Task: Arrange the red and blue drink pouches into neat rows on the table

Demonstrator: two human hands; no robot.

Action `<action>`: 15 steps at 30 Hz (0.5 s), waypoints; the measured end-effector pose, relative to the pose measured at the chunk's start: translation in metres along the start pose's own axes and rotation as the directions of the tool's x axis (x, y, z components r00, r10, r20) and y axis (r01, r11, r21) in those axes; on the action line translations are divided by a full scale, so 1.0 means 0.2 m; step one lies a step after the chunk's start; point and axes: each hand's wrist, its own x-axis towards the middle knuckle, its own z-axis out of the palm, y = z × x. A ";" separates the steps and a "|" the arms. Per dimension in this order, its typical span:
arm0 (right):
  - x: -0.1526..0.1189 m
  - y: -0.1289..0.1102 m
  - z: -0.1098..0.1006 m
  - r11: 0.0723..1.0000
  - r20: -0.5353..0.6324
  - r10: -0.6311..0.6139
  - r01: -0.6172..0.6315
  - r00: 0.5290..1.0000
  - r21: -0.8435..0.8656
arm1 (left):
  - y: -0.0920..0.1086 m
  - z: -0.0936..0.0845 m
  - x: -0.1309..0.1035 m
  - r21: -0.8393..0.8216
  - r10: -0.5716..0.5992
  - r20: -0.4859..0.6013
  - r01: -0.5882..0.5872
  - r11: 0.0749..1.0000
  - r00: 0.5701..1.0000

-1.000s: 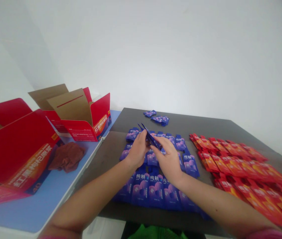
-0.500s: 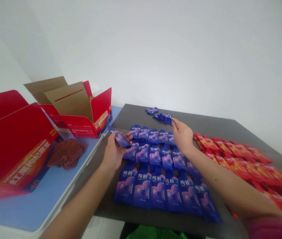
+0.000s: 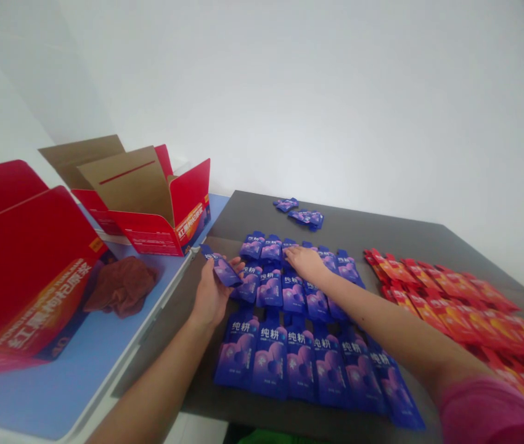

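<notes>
Several purple pouches (image 3: 301, 364) lie in three overlapping rows on the dark table (image 3: 238, 213). Left of the rows, my left hand (image 3: 213, 290) holds a purple pouch (image 3: 224, 269) across its palm, raised over the table. My right hand (image 3: 306, 262) reaches over the far row, palm down, its fingertips resting at a pouch (image 3: 288, 244) there. Whether those fingers pinch it is not clear. A few more purple pouches (image 3: 307, 217) lie loosely behind the rows.
Red and orange pouches (image 3: 465, 308) fill the table's right side. At the left, open red cartons (image 3: 151, 231) and a brown cloth (image 3: 123, 287) stand or lie on a blue surface (image 3: 100, 351). A white wall rises behind.
My right hand has come back from the loose pouches at the rear to the far row. My left hand still holds its pouch, nearly unmoved. The view has shifted slightly.
</notes>
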 end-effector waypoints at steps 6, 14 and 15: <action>-0.04 0.02 0.00 0.999 0.009 -0.036 0.035 0.999 0.039 | -0.01 0.01 -0.01 0.023 -0.031 -0.007 0.031 0.999 0.999; -0.18 -0.12 -0.25 0.929 -0.340 0.055 0.076 0.939 0.362 | -0.01 0.03 -0.03 0.115 0.023 0.130 -0.038 0.993 0.991; -0.22 -0.18 -0.30 0.909 -0.387 0.033 0.133 0.921 0.394 | -0.02 0.03 -0.04 0.117 0.029 0.166 -0.049 0.992 0.986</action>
